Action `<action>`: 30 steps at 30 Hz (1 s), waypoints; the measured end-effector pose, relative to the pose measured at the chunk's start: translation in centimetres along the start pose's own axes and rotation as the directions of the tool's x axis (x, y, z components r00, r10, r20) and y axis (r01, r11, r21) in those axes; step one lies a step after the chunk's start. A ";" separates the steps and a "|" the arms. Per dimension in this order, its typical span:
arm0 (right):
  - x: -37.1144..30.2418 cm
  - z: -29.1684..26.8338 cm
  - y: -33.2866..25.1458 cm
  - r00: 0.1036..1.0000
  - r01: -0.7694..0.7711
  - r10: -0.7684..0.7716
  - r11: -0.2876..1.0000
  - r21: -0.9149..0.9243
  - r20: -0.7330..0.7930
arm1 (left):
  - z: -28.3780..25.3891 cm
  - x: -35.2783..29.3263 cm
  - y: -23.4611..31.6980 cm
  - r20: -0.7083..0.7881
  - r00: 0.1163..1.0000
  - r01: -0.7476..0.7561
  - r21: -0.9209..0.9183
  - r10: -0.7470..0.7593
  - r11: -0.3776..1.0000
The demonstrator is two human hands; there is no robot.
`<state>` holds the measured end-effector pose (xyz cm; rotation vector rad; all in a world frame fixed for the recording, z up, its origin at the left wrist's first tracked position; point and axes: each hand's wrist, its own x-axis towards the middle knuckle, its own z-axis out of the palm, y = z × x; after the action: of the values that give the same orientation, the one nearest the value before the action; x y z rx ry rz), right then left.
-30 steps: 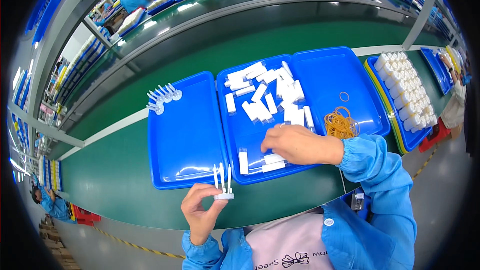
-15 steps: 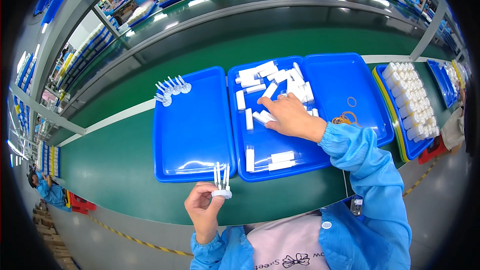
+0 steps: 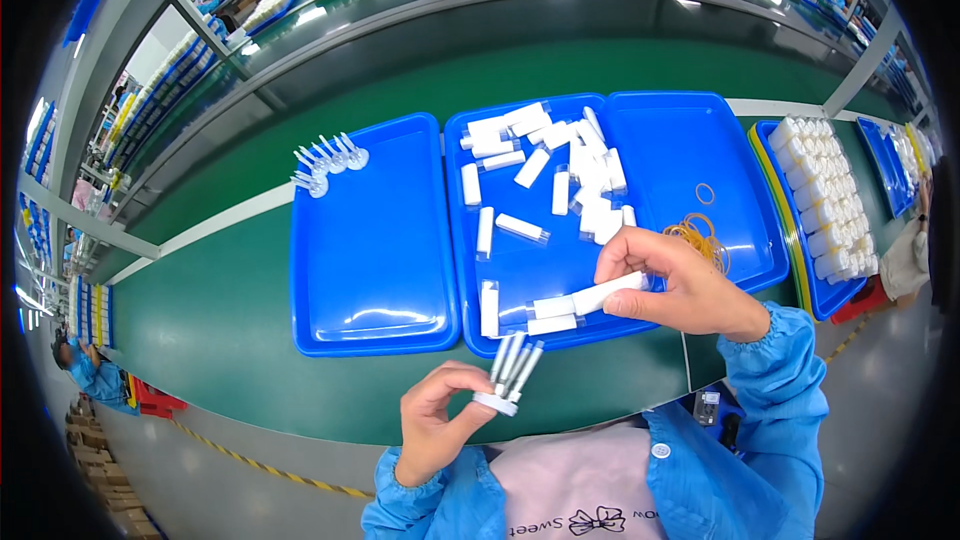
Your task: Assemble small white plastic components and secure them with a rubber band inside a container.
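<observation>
Green tabletop point(image 3: 230, 340) carries blue trays; nearest, a white-based cluster of clear tubes point(image 3: 508, 375) is pinched upright in the left hand point(image 3: 440, 430), while just beyond, rightward, a white tube point(image 3: 608, 293) is gripped crosswise by the right hand point(image 3: 680, 285) over the middle tray point(image 3: 520, 260).

1. The right hand point(image 3: 672, 285) has come back from the heap of white tubes point(image 3: 570, 165) in the middle blue tray point(image 3: 520, 270), where it reached half a second ago, to the tray's near edge.
2. That hand now pinches one white tube point(image 3: 608, 294) by its end, lifted just above the tray; a second ago it lay flat on the near tubes.
3. The left hand point(image 3: 440, 430) has tipped its small bundle of clear sticks point(image 3: 512, 368): they stood upright before and now lean right, tips toward the lifted tube.
4. The two hands are closer together than before.
</observation>
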<state>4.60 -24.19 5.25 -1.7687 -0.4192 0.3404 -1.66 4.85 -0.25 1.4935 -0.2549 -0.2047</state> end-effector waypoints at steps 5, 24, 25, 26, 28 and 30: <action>-0.9 0.1 2.3 0.998 -0.057 0.056 0.994 0.090 0.010 | 2.4 1.8 0.6 0.161 0.987 -0.013 0.095 -0.002 0.995; -0.9 -0.6 2.6 0.978 0.039 -0.031 0.999 -0.035 0.208 | 3.7 2.9 0.7 0.229 0.973 -0.110 0.302 0.040 0.947; -0.8 0.0 2.7 0.972 0.062 -0.059 0.998 -0.006 0.227 | 4.0 2.7 0.7 0.205 0.976 -0.141 0.335 0.074 0.932; -0.8 0.7 2.5 0.971 0.044 -0.044 0.999 0.007 0.235 | 4.3 2.6 0.6 0.183 0.977 -0.170 0.369 0.108 0.914; -0.8 2.0 2.2 0.968 0.009 -0.016 1.000 0.028 0.251 | 4.6 2.4 0.2 0.118 0.978 -0.202 0.368 0.170 0.908; -0.7 2.3 2.4 0.966 0.075 -0.072 0.997 -0.002 0.248 | 4.3 2.0 -0.1 0.069 0.987 -0.161 0.323 0.146 0.933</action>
<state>3.22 -22.99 2.39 -1.7219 -0.6646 0.5098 -1.02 0.17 -0.04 1.7914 -0.4569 -0.0701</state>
